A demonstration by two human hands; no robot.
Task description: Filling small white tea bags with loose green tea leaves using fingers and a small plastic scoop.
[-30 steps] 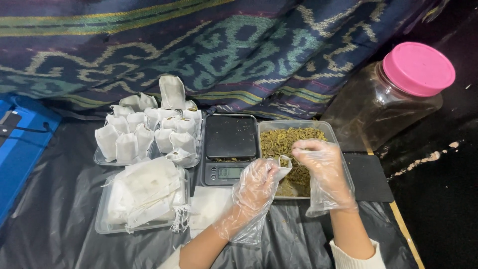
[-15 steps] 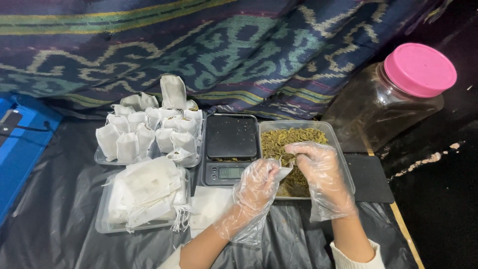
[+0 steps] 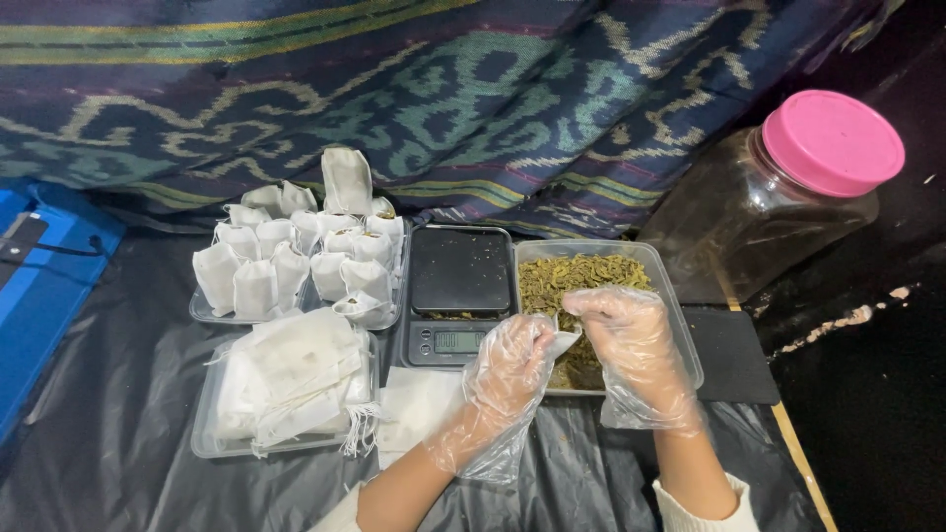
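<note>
Left hand [image 3: 507, 365] gripping pouch [image 3: 562, 342], over tray [image 3: 680, 325]

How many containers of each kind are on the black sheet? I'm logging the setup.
Clear plastic trays: 3
Clear plastic jar with round pink lid: 1
Black digital scale: 1
Total: 5

1. A woven patterned cloth [image 3: 414, 108] in blue, teal and gold hangs ahead of me.
2. Below the cloth, black plastic sheeting [image 3: 128, 394] covers the surface.
3. Left of the cloth lies a blue board [image 3: 44, 286].
</note>
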